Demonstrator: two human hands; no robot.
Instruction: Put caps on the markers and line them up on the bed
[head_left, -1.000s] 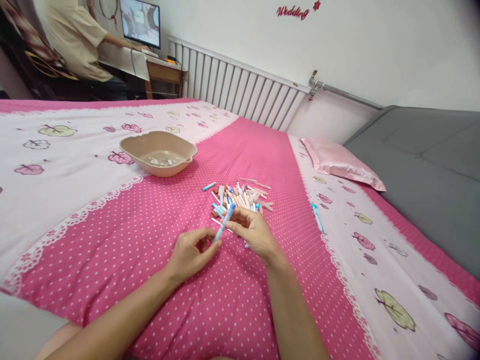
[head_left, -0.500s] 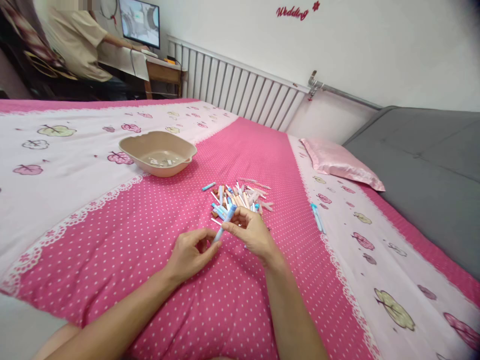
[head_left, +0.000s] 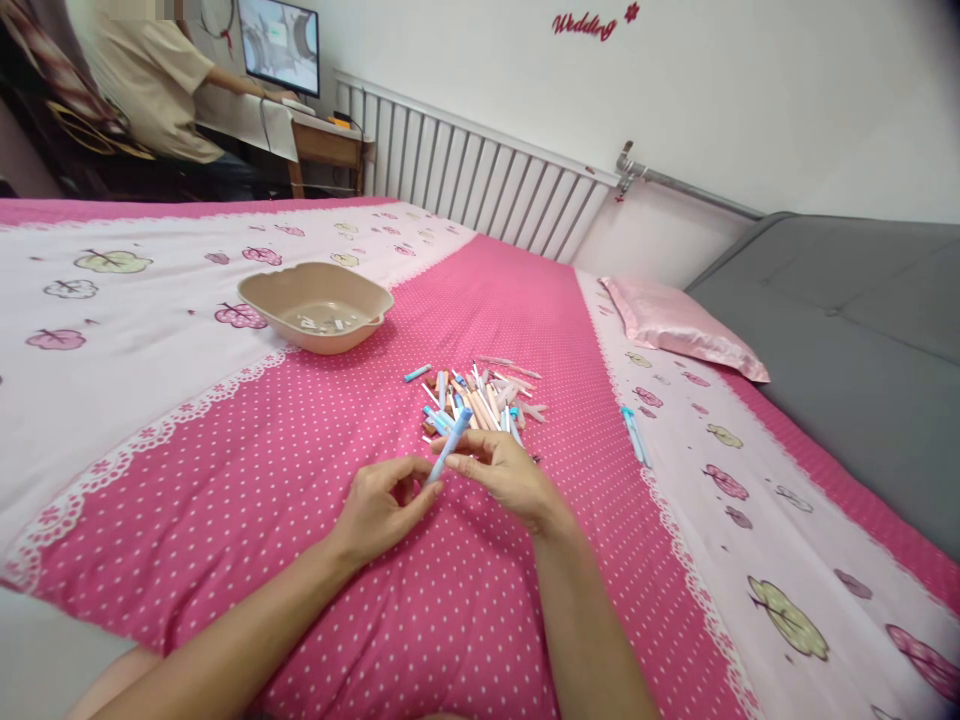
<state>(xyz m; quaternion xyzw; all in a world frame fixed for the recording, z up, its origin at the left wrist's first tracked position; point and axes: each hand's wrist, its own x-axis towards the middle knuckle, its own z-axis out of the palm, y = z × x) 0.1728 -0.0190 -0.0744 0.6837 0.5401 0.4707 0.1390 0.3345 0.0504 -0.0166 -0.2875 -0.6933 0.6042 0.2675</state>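
The left hand [head_left: 384, 507] pinches a blue pen [head_left: 454, 437] near its lower end, the right hand [head_left: 514, 482] grips its middle, and loose pen parts [head_left: 477, 402] lie heaped just beyond.

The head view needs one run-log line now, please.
left hand: grips blue pen, lower end; right hand: touches its middle; pen pile: beyond hands; basin: farther left

The pen [head_left: 454, 436] is light blue, the bedspread [head_left: 420, 590] partly white-dotted pink.
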